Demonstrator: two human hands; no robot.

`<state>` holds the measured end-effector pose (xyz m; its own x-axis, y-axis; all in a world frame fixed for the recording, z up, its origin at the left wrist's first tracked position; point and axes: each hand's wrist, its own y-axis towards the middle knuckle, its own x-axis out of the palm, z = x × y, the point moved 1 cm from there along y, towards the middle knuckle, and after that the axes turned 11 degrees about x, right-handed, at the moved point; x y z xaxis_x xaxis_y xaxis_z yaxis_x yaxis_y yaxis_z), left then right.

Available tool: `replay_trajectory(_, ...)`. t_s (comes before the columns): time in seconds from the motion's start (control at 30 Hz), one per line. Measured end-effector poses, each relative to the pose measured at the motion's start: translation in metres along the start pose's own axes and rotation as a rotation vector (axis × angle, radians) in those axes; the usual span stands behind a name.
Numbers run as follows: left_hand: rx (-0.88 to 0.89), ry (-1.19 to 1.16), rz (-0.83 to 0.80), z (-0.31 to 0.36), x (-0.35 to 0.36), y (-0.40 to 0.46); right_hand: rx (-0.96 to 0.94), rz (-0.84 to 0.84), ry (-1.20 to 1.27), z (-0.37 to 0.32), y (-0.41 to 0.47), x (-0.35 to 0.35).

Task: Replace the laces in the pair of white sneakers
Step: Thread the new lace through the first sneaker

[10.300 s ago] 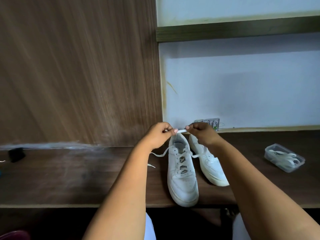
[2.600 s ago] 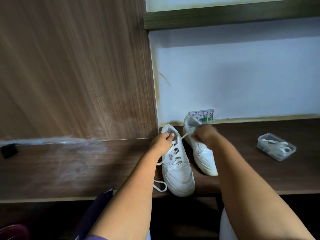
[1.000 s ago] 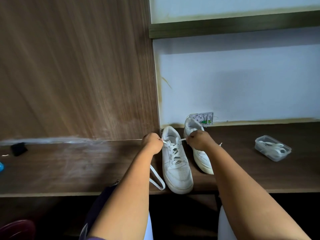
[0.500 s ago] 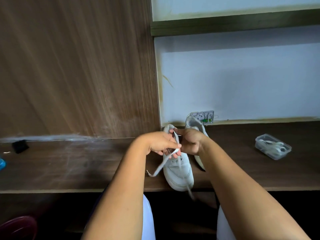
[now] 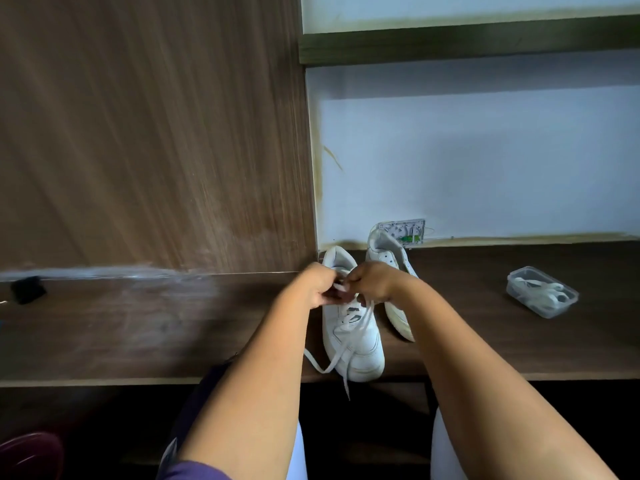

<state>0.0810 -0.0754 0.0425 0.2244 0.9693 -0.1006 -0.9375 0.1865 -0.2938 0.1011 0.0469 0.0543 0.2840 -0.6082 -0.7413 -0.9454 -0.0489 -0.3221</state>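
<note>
Two white sneakers stand on the dark wooden desk (image 5: 138,327). The near sneaker (image 5: 356,344) points its toe at the desk's front edge; the second sneaker (image 5: 389,261) lies behind and right of it. My left hand (image 5: 317,285) and my right hand (image 5: 372,282) meet over the near sneaker's top eyelets, each pinching the white lace (image 5: 341,355). The lace's loose ends trail down over the toe and past the desk edge. What the fingers do with the lace between them is hidden.
A clear plastic box (image 5: 542,292) holding white laces sits on the desk at the right. A wall socket plate (image 5: 405,232) is behind the shoes. A small black object (image 5: 27,289) lies far left. A wooden panel rises at the back left.
My hands have shifted slightly toward the shoe's collar and drawn closer together. The lace ends now hang lower over the toe and desk edge.
</note>
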Motion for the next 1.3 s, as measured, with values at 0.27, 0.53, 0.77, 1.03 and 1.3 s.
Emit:
replay_trajectory(0.27,0.048,-0.358,0.169,-0.008,-0.002,0.015,0.054,0.261,0.563,0.017,0.008,-0.02)
replay_trajectory(0.53,0.344,0.314,0.045,0.007,0.004,0.007,0.083,0.333,-0.013,0.013,-0.004,-0.04)
replay_trajectory(0.77,0.814,1.086,0.368,-0.004,0.007,0.005,-0.165,0.311,0.207,0.003,-0.001,-0.03)
replay_trajectory(1.03,1.001,1.009,0.422,-0.02,0.01,0.012,0.049,0.453,0.392,0.018,0.023,-0.018)
replay_trajectory(1.3,0.735,0.775,0.326,-0.012,0.006,0.014,0.198,0.609,0.297,0.033,0.036,-0.007)
